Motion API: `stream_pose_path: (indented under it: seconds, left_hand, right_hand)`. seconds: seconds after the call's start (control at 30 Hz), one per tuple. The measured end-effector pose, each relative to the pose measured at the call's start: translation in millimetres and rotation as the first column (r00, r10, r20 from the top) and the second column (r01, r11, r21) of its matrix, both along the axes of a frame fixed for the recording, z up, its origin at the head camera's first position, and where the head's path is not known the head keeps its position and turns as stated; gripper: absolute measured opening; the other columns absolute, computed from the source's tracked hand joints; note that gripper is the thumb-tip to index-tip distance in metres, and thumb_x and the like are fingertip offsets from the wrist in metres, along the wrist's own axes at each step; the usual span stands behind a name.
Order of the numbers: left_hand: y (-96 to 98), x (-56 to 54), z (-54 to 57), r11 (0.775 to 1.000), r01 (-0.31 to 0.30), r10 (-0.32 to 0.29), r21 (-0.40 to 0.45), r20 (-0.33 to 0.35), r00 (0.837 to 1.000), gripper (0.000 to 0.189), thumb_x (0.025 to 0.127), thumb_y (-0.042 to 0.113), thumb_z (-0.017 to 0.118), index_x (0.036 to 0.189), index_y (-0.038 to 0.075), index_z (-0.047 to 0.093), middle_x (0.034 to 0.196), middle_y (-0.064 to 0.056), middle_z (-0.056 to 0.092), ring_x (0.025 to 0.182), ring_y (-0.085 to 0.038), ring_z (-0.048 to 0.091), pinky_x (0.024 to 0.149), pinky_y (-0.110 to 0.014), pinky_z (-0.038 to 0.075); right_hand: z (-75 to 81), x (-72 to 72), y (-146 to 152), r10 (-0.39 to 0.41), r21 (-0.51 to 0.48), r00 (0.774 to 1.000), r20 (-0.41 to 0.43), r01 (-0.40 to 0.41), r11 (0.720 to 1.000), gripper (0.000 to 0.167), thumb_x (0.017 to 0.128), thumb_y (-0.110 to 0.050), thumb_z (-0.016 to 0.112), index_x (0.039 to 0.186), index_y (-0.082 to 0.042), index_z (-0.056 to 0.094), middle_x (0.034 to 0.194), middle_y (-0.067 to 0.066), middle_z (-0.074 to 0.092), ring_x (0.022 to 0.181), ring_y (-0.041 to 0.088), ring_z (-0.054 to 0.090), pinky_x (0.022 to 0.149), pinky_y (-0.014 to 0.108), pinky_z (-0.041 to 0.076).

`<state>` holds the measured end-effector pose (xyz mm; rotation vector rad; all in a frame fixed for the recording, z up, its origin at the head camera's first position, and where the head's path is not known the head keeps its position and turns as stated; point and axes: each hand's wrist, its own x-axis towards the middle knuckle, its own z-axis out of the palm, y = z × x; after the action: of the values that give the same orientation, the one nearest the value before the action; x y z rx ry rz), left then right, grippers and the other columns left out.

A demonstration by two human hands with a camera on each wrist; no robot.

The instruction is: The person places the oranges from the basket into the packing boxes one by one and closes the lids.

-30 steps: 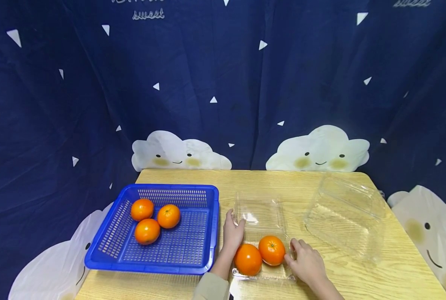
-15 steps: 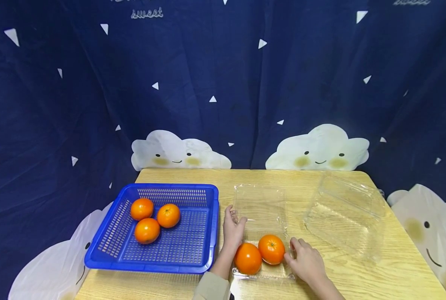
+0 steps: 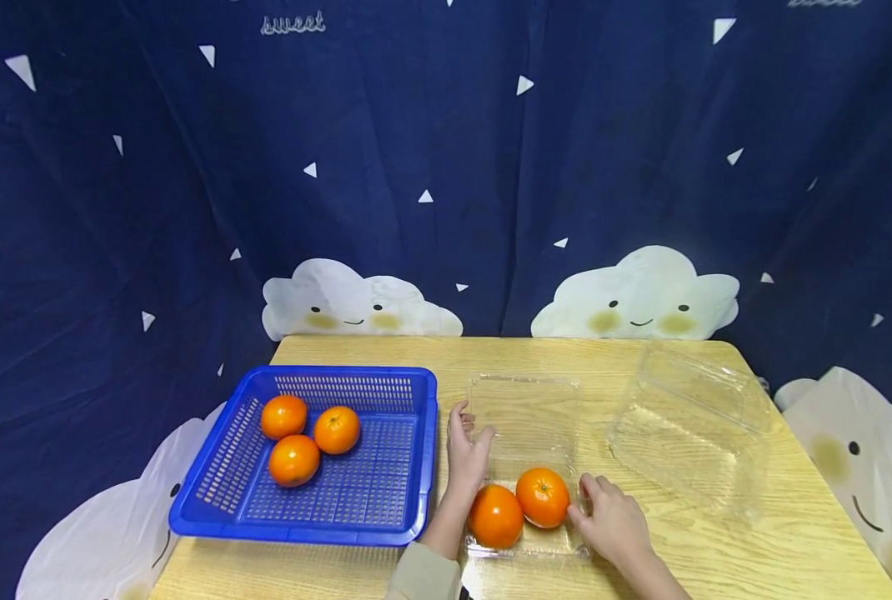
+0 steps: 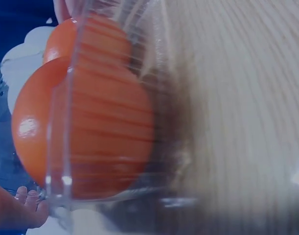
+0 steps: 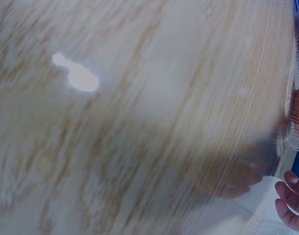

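Note:
A clear plastic clamshell box (image 3: pixel 532 546) lies in front with its lid (image 3: pixel 528 408) folded back. Two oranges sit in its base: one orange (image 3: pixel 495 517) at the left, another orange (image 3: pixel 543 497) to the right. My left hand (image 3: pixel 467 458) is at the lid's left edge, fingers spread and thumb apart. My right hand (image 3: pixel 613 523) pinches the box's right rim, thumb overlapping the inner side. Through the box wall, the left wrist view shows an orange (image 4: pixel 107 127) up close. In the right wrist view, several fingers (image 5: pixel 286 196) of a hand show beside the box.
At the left stands a blue plastic basket (image 3: pixel 288 531) holding three oranges. Another clear plastic box (image 3: pixel 686 433), unfolded, lies at the right of the wooden table (image 3: pixel 799 533). Behind the table hangs a dark blue curtain (image 3: pixel 386 108) printed with clouds.
The clamshell's lid has shifted its tilt, its far edge spreading wider and to the right. My left hand has moved slightly away from me; my right hand stays put.

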<state>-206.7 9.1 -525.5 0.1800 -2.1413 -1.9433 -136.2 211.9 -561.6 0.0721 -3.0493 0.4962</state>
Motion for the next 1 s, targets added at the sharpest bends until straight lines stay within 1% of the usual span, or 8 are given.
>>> stream_pose_path:
  seconds: [0.1, 0.2, 0.37, 0.53, 0.7, 0.77, 0.83, 1.0]
  left_hand:
    - [-1.7, 0.1, 6.2, 1.000, 0.012, -0.012, -0.002, -0.009, 1.000, 0.052, 0.073, 0.012, 0.062, 0.123, 0.006, 0.048, 0.100, -0.010, 0.051, 0.099, -0.036, 0.047, 0.086, -0.050, 0.038]
    - [-3.1, -0.1, 13.1, 1.000, 0.023, -0.023, 0.001, -0.017, 1.000, 0.050, 0.074, 0.013, 0.062, 0.122, 0.007, 0.049, 0.100, -0.010, 0.050, 0.098, -0.031, 0.047, 0.087, -0.052, 0.037]
    - [-4.9, 0.9, 25.5, 0.999, 0.044, -0.044, 0.002, -0.047, 0.998, 0.047, 0.076, 0.015, 0.062, 0.121, 0.007, 0.051, 0.101, -0.011, 0.051, 0.095, -0.022, 0.045, 0.087, -0.049, 0.036]
    - [-7.0, 0.8, 35.3, 0.998, 0.062, -0.063, -0.010, -0.085, 0.994, 0.043, 0.076, 0.016, 0.062, 0.116, 0.003, 0.052, 0.103, -0.013, 0.052, 0.095, -0.023, 0.046, 0.088, -0.047, 0.036]
    - [-9.0, 1.6, 42.5, 0.997, 0.076, -0.077, -0.018, -0.082, 0.994, 0.039, 0.078, 0.018, 0.062, 0.111, 0.000, 0.053, 0.104, -0.016, 0.053, 0.095, -0.025, 0.047, 0.085, -0.041, 0.036]
    - [-9.8, 2.1, 44.7, 0.997, 0.074, -0.076, -0.025, -0.088, 0.993, 0.035, 0.079, 0.019, 0.062, 0.107, -0.001, 0.054, 0.102, -0.016, 0.054, 0.094, -0.026, 0.048, 0.085, -0.040, 0.036]
    - [-10.7, 3.2, 46.1, 0.997, 0.060, -0.064, -0.043, -0.093, 0.994, 0.030, 0.081, 0.019, 0.063, 0.102, 0.000, 0.055, 0.098, -0.013, 0.055, 0.092, -0.026, 0.050, 0.084, -0.040, 0.038]
    - [-13.2, 7.5, 47.3, 0.991, 0.019, -0.034, -0.130, -0.120, 0.992, 0.022, 0.084, 0.024, 0.062, 0.093, 0.005, 0.057, 0.092, -0.006, 0.057, 0.087, -0.022, 0.053, 0.082, -0.037, 0.042]
  right_hand:
    - [-0.3, -0.1, 0, 0.000, -0.002, 1.000, -0.010, 0.000, 1.000, 0.020, 0.074, -0.030, 0.063, 0.082, -0.016, 0.051, 0.072, -0.002, 0.046, 0.061, 0.016, 0.041, 0.058, 0.038, 0.042]
    - [-0.6, -0.1, 0, 0.000, -0.004, 1.000, -0.014, -0.001, 1.000, 0.020, 0.073, -0.030, 0.063, 0.082, -0.016, 0.052, 0.072, -0.002, 0.046, 0.061, 0.015, 0.041, 0.058, 0.038, 0.042]
    - [-0.4, 0.1, 0, 0.000, -0.008, 1.000, -0.012, 0.000, 1.000, 0.021, 0.074, -0.030, 0.063, 0.084, -0.015, 0.053, 0.074, -0.001, 0.049, 0.063, 0.016, 0.044, 0.060, 0.040, 0.043]
    - [-0.2, 0.3, 0, 0.004, -0.010, 1.000, -0.021, -0.004, 1.000, 0.020, 0.073, -0.029, 0.063, 0.083, -0.015, 0.052, 0.072, -0.002, 0.047, 0.061, 0.016, 0.043, 0.057, 0.038, 0.042]
    - [0.1, 0.4, 0, 0.005, -0.010, 1.000, -0.025, -0.005, 1.000, 0.020, 0.073, -0.029, 0.063, 0.082, -0.016, 0.051, 0.072, -0.002, 0.046, 0.061, 0.016, 0.042, 0.056, 0.038, 0.041]
    - [0.1, 0.4, 0, 0.003, -0.010, 1.000, -0.031, -0.003, 1.000, 0.020, 0.073, -0.029, 0.063, 0.082, -0.016, 0.052, 0.072, -0.002, 0.047, 0.062, 0.016, 0.044, 0.057, 0.038, 0.042]
    - [0.2, 0.6, -1, 0.003, -0.012, 0.999, -0.039, -0.004, 1.000, 0.019, 0.073, -0.029, 0.064, 0.081, -0.016, 0.052, 0.072, -0.002, 0.048, 0.062, 0.016, 0.045, 0.057, 0.038, 0.042]
    - [1.1, 1.1, -1, 0.006, -0.025, 0.999, -0.043, -0.008, 1.000, 0.018, 0.073, -0.026, 0.064, 0.079, -0.016, 0.051, 0.071, -0.001, 0.048, 0.061, 0.016, 0.045, 0.056, 0.037, 0.042]
